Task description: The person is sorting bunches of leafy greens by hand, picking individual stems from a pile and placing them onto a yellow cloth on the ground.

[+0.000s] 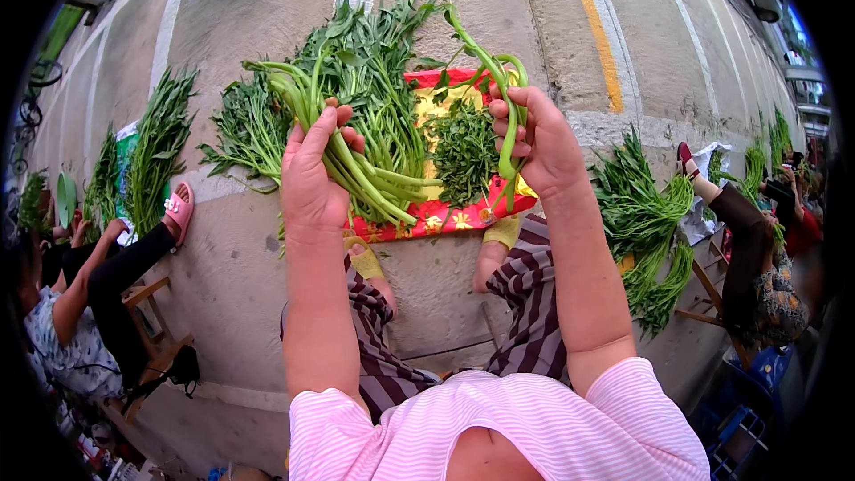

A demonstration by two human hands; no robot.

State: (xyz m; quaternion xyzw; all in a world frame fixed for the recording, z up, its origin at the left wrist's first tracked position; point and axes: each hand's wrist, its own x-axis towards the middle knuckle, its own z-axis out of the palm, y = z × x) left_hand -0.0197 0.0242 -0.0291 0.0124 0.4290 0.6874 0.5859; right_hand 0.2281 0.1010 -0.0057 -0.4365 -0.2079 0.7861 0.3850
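My left hand grips a bundle of thick green water spinach stems, their cut ends pointing right. In my right hand is a bent green stem with a few leaves, held between thumb and fingers. Below and between the hands lies a red and yellow printed plastic sack, spread flat and bearing writing. A heap of small picked leaves sits on it. Just left of that, a large pile of long leafy stems covers part of the sack and the pavement.
A smaller leafy bunch lies at the left of the pile. More greens stand before a seated person at left. On the right, another green pile lies near a person on a wooden stool.
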